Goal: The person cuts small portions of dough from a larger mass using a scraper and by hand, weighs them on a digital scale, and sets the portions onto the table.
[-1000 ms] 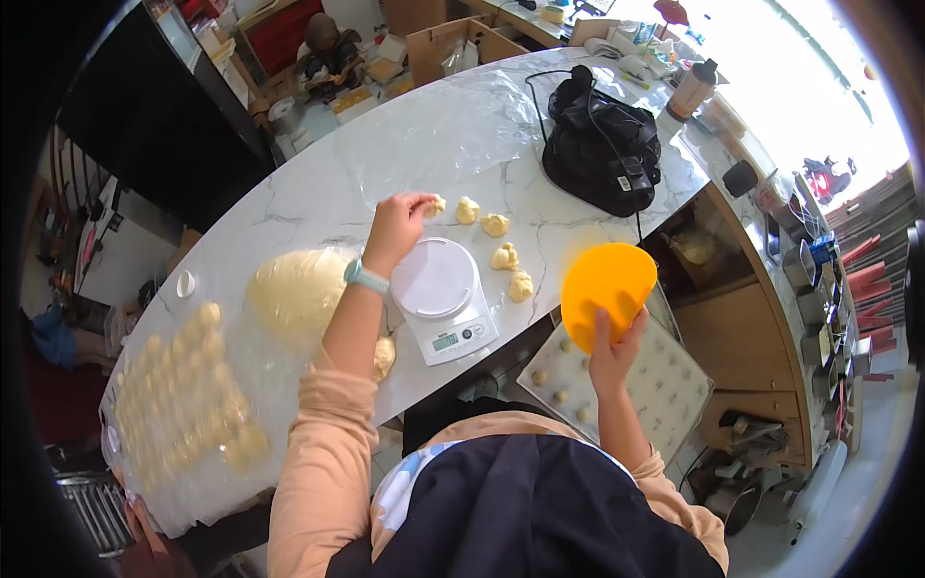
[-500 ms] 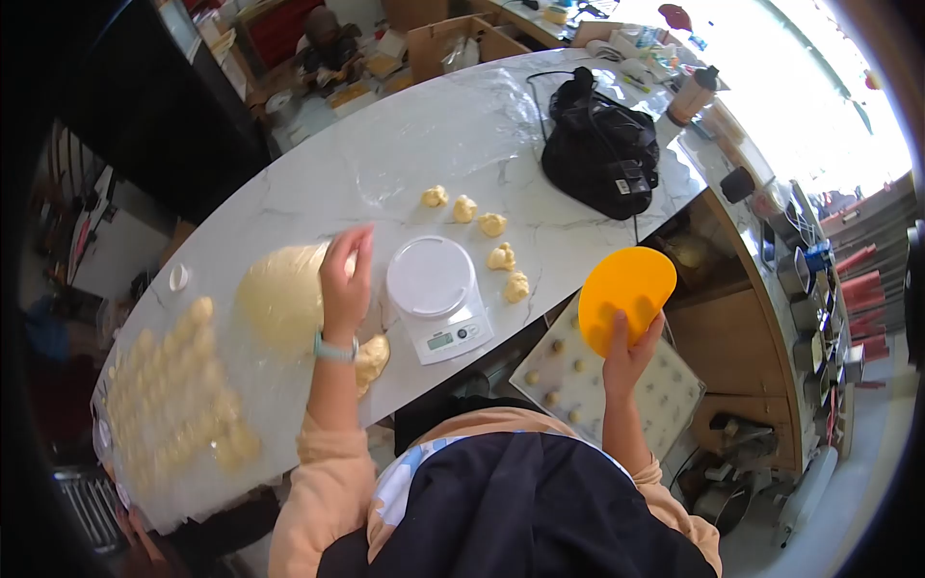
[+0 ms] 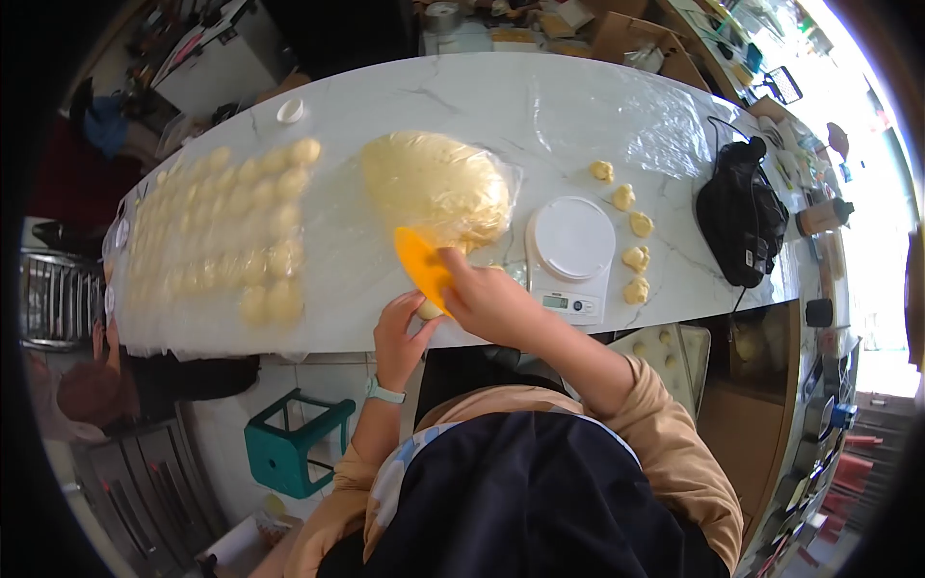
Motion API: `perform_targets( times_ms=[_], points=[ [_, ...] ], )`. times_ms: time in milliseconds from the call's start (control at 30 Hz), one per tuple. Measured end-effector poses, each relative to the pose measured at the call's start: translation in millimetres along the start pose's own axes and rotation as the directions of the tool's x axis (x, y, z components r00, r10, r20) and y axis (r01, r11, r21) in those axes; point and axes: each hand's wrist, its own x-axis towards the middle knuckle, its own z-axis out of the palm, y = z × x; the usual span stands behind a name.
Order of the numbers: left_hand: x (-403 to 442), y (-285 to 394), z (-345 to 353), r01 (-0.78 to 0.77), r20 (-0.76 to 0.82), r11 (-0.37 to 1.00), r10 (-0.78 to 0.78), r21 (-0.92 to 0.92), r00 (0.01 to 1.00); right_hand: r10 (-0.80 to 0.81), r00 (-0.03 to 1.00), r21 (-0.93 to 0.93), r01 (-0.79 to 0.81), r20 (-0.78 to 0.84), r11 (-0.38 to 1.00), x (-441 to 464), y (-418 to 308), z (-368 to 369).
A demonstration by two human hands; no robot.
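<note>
In my right hand (image 3: 489, 301) is a yellow-orange dough scraper (image 3: 420, 260), tilted with its lower edge against a small piece of dough (image 3: 430, 309) near the table's front edge. The fingers of my left hand (image 3: 393, 337) curl round that piece from the left, partly hiding it. A large mound of dough (image 3: 434, 183) lies just behind, partly covered by clear plastic. To the right of my right hand stands a white kitchen scale (image 3: 572, 239), its pan bare. Several small dough lumps (image 3: 636, 258) form a curved line beyond the scale.
Rows of dough balls (image 3: 260, 226) lie under plastic sheeting at the left. A black bag (image 3: 747, 217) and a bottle (image 3: 824, 218) occupy the right end. Below are a green stool (image 3: 299, 443) and a tray (image 3: 689, 361). Another person's hands show at the far left edge.
My view has turned left. My right hand has brought the scraper from the right, across the scale's front, to the dough. My left hand has come down from the mound onto the small dough piece.
</note>
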Motion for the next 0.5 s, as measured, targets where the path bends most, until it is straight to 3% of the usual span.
perform_targets(
  times_ms=[67, 200, 267, 300, 367, 400, 467, 500],
  points=[
    [-6.0, -4.5, -1.7, 0.049, -0.001, 0.995, -0.049, -0.082, 0.999, 0.049, 0.977, -0.173, -0.013, 0.206, 0.985, 25.0, -16.0, 9.8],
    [-4.4, 7.5, -14.1, 0.072, 0.028, 0.995, -0.070, -0.066, 0.997, -0.283, 0.954, -0.228, 0.255, -0.100, 0.940, -4.0, 15.5, 78.6],
    [-10.3, 11.7, -16.7, 0.013, 0.036, 0.999, -0.012, -0.043, 0.999, -0.363, 0.895, -0.077, 0.355, -0.258, 0.932, -20.5, 46.0, 96.9],
    [-12.8, 15.9, -12.4, 0.067, -0.001, 0.957, -0.071, -0.283, 0.997, -0.262, 0.917, -0.001, 0.274, -0.301, 0.962, -29.0, 54.2, 95.3],
    [9.7, 58.5, -11.1, 0.199, 0.011, 0.790, -0.237, -0.581, 0.972, -0.028, 0.928, 0.172, 0.099, -0.371, 0.980, -48.4, 67.8, 89.0],
    [18.7, 73.5, -8.3, 0.261, 0.047, 0.660, -0.324, -0.705, 0.945, -0.035, 0.860, 0.188, 0.151, -0.509, 0.970, -56.4, 71.4, 80.3],
    [39.7, 65.5, 7.5, 0.304, 0.209, 0.747, -0.222, -0.591, 0.952, -0.042, 0.669, 0.188, 0.268, -0.742, 0.945, -70.6, 73.8, 60.1],
    [55.4, 68.0, 19.5, 0.278, 0.256, 0.792, -0.159, -0.544, 0.954, -0.012, 0.595, 0.170, 0.248, -0.803, 0.954, -78.2, 76.8, 53.3]
  ],
)
